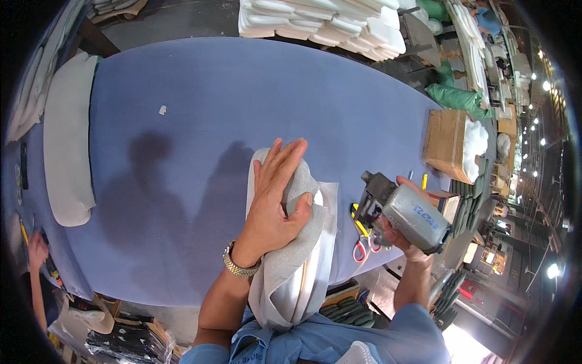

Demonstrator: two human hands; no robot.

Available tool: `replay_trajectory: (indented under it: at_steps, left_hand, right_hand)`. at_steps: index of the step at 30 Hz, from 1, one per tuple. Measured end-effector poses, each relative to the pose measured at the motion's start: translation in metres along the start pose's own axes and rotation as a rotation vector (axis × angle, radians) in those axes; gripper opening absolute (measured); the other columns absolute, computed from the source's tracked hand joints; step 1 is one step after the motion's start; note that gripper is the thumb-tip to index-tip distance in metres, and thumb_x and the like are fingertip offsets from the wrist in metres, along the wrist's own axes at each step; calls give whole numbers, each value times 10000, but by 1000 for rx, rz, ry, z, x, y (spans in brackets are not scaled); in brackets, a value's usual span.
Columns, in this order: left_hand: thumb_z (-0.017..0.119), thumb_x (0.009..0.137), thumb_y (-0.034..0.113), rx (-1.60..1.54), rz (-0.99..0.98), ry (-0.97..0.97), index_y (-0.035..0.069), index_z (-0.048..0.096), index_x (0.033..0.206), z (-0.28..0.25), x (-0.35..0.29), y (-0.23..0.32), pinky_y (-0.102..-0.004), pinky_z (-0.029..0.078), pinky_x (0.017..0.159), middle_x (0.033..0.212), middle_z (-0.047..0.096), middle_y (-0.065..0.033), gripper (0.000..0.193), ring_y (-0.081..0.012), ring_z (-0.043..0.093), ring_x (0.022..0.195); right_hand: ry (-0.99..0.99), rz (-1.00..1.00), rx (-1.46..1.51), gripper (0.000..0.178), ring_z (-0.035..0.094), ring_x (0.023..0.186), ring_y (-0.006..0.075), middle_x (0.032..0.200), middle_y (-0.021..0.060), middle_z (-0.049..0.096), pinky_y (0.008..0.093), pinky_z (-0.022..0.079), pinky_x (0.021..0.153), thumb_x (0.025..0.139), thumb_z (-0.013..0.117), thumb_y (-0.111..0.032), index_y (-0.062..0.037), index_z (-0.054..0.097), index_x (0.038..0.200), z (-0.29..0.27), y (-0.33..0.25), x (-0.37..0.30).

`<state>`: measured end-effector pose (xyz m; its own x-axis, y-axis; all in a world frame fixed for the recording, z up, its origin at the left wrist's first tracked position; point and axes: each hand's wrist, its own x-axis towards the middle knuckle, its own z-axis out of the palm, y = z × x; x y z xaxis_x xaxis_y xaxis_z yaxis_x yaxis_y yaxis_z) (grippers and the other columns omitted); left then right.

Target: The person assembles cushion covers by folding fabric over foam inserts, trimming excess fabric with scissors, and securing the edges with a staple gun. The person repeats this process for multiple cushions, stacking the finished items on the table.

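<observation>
A long padded piece [285, 267] in light grey fabric stands up from the table's near edge against my body, with white fabric edges folded along its right side. My left hand [276, 200] rests on its upper end, fingers stretched out and thumb spread; a metal-band watch circles that wrist. To the right, my right hand [397, 236] is closed around a grey metal-cased tool with a black front [418, 218], which looks like a staple gun. The tool is held up, apart from the padded piece. Scissors with red and white handles [362, 247] lie below the tool's front.
The table [182, 79] has a blue cloth cover. Another grey padded piece [66, 139] lies at its left end. Far left, another person's hand [37, 252] shows. A cardboard box [445, 142] with white stuffing stands right. White foam pieces [321, 21] are stacked beyond the table.
</observation>
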<state>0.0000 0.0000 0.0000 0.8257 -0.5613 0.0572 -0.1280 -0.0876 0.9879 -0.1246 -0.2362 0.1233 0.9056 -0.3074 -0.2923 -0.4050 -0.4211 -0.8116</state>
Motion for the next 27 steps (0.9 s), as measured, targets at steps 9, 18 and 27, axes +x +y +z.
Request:
replay_trajectory:
  at_steps: [9, 18, 27]
  left_hand:
    - [652, 799, 132, -73, 35, -1, 127, 351, 1616, 1, 1, -10, -663, 42, 1231, 1642, 374, -132, 870, -401, 182, 1585]
    - [655, 780, 168, -62, 35, -43, 129, 328, 1625, -3, 2, -13, -704, 52, 1211, 1656, 343, -144, 907, -407, 166, 1587]
    - [634, 800, 158, -77, 79, -95, 127, 334, 1619, -12, 5, -16, -699, 95, 1204, 1631, 366, -161, 872, -412, 202, 1567]
  right_hand:
    - [-535, -256, -243, 863, 698, 1134, 347, 1316, 163, 688, 399, 565, 930, 683, 794, -433, -61, 613, 1441, 10, -59, 60]
    - [-582, -380, -393, 626, 734, 1092, 297, 1207, 114, 745, 372, 581, 890, 741, 729, -289, -65, 700, 1325, 17, -77, 74]
    - [-660, -506, -560, 717, 737, 934, 310, 1046, 131, 721, 414, 594, 798, 716, 726, -322, -78, 664, 1388, 20, -84, 91]
